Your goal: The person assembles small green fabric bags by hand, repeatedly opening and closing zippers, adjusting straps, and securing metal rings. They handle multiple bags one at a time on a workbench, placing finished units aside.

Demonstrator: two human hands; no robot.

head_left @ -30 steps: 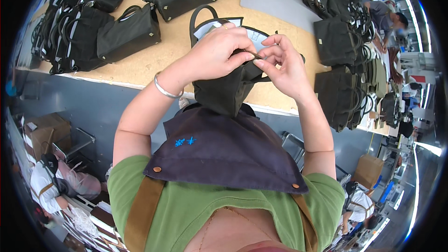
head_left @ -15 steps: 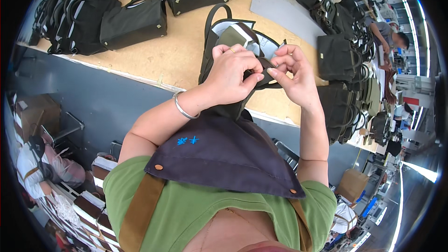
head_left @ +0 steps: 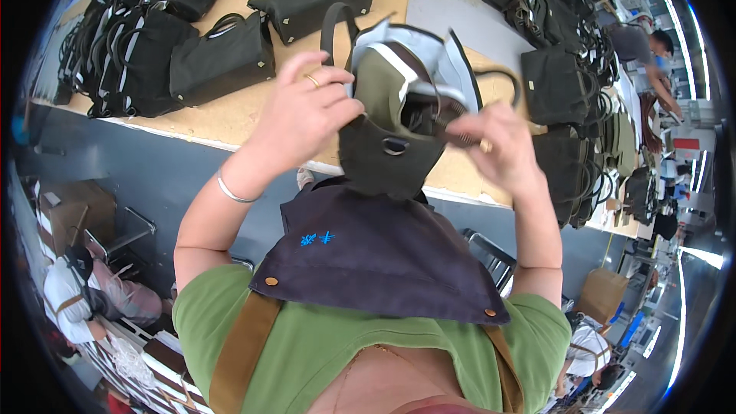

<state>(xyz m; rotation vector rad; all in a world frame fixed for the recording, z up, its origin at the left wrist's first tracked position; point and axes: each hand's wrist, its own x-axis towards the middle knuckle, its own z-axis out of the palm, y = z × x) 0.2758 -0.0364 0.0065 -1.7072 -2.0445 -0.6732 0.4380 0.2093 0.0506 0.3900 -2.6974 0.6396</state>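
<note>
A dark green handbag [head_left: 392, 169] stands open at the table's near edge, its pale lining and olive inner part showing. Its handles rise on the far left and to the right. My left hand [head_left: 310, 111] is at the bag's left upper edge, fingertips bent and closed on the rim. Slightly smeared by motion, my right hand [head_left: 502, 146] pinches the end of a dark zipper [head_left: 460, 138] at the bag's right side. A round metal ring [head_left: 394, 146] shows on the bag's near face.
Finished-looking dark handbags [head_left: 222, 54] lie on the wooden table [head_left: 295, 103] at left. More bags [head_left: 563, 84] crowd the right side and far edge, along a grey board [head_left: 452, 15]. A co-worker [head_left: 636, 46] is at far right; seated people are lower left and lower right.
My hands have moved apart: the left went left to the bag's rim, the right went right and down with the zipper. The bag's mouth is spread wider.
</note>
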